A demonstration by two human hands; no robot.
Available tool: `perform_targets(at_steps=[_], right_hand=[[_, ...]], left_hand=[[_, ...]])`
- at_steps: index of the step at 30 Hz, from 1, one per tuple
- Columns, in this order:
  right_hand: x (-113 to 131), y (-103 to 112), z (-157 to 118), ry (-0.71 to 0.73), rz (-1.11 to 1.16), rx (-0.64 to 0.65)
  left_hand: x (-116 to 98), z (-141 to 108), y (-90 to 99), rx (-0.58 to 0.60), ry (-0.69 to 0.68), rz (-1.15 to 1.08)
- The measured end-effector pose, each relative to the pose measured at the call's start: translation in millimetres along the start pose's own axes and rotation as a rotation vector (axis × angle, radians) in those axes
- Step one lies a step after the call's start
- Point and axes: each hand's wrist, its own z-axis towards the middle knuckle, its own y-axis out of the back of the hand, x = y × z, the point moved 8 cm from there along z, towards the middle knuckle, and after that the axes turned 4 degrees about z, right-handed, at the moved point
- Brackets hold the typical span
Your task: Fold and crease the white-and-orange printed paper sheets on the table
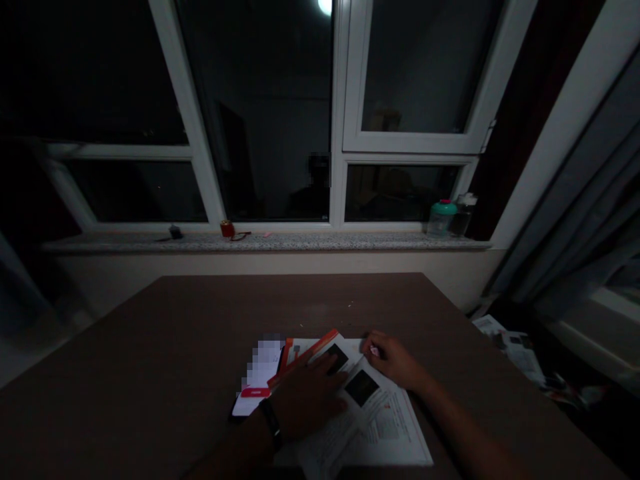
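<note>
Printed sheets and a booklet with an orange edge (327, 339) lie overlapping on the brown table (200, 313). My left hand (313, 393), with a dark band at the wrist, rests flat on the upper pages with its fingers spread. At the top right of the papers (400, 427), my right hand (390, 357) is curled, its fingers bent together around something small and pinkish that is too small to name. A lit phone (260, 373) with a partly blurred screen lies left of the papers, partly beside my left forearm.
Beyond the table's far edge runs a speckled windowsill (310, 241) with a red jar (227, 229), a small dark item (175, 231) and a green-lidded bottle (442, 217). Papers (520, 353) lie low at the right, near grey curtains.
</note>
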Motion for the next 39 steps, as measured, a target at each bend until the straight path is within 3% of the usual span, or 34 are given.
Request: perform_targets(at_steps=[8,15,24,34,39], right_hand=[[5,1,0,0.007,-0.005,0.002],[5,2,0,0.012,0.001,-0.012],[5,1,0,-0.021,0.004,-0.012],[0,1,-1,-0.026,0.097,-0.072],[-1,2,0,-0.070,0.147,-0.136]], left_hand=[[2,1,-6.4,0.061,-0.021,-0.023],[4,1,-0.5,-0.010,-0.034,0.006],[7,0,-15.0,0.005,-0.109,-0.067],[3,-1,-9.6,0.034,-0.067,-0.119],[-6,0,-1.6,0.027,-0.127,-0.107]])
